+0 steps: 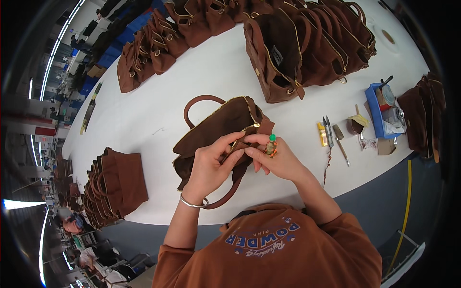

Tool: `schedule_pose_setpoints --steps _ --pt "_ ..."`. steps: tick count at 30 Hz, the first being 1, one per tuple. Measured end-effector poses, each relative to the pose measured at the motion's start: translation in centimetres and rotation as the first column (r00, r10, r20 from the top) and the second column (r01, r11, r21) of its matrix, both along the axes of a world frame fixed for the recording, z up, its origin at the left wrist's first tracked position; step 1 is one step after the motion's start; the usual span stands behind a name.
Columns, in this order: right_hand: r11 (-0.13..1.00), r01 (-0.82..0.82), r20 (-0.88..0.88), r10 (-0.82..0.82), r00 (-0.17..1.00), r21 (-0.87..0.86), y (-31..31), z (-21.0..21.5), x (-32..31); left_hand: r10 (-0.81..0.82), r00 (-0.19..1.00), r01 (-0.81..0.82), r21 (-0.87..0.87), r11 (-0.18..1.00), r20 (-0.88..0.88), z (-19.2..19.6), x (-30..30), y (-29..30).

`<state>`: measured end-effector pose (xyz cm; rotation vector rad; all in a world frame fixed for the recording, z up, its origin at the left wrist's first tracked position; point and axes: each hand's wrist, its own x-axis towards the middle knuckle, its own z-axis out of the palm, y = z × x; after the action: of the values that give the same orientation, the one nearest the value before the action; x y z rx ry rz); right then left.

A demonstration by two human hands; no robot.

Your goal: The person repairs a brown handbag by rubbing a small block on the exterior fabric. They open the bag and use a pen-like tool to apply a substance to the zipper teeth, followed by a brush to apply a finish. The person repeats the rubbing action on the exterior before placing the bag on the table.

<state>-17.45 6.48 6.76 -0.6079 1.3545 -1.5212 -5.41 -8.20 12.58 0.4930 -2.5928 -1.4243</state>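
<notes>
A brown handbag [204, 132] with a gold zipper lies unzipped on the white table in front of me, its dark lining showing. My left hand [213, 161] is closed, thumb and fingers pinching the bag's zippered edge near one end. Close beside it, my right hand [281, 161] pinches the same edge, fingertips almost meeting the left ones. A small green-capped bottle-like object [272, 143] with an orange band sits at my right fingers; how it is held is unclear. The gold zipper end [257, 125] lies just beyond my fingers. One handle loops away from me, the other toward me.
More brown handbags stand at the back right [283, 57], back left [149, 53] and near left [122, 180]. To the right lie snips [328, 132], a yellow box [321, 134], a brush-like tool [342, 146], a small pot [355, 126] and a blue bin [377, 113].
</notes>
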Motion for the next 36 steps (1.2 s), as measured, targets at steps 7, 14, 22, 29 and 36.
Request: schedule_pose_setpoints --steps 7,14,22,29,36 --pt "0.997 0.061 -0.183 -0.069 0.981 -0.05 0.9 -0.5 0.7 -0.149 0.981 0.154 -0.035 0.987 0.124 1.2 -0.6 -0.4" --pt "0.922 0.134 -0.672 -0.359 0.648 -0.364 0.3 -1.2 1.6 -0.068 0.996 0.076 -0.138 0.988 0.059 1.0 0.1 -0.1" --pt "0.891 0.139 -0.755 -0.442 0.484 -0.433 -0.3 -1.3 2.4 0.084 0.996 -0.084 -0.218 0.972 -0.009 0.0 1.8 0.6" --pt "0.896 0.127 -0.722 -0.421 0.549 -0.425 -0.2 -1.3 2.4 0.121 0.989 -0.135 -0.175 0.975 -0.09 -1.3 2.4 0.6" --pt "0.886 0.151 -0.666 -0.433 0.608 -0.439 -0.3 -2.2 2.4 0.137 0.98 -0.158 -0.144 0.977 -0.147 -1.7 2.0 0.8"
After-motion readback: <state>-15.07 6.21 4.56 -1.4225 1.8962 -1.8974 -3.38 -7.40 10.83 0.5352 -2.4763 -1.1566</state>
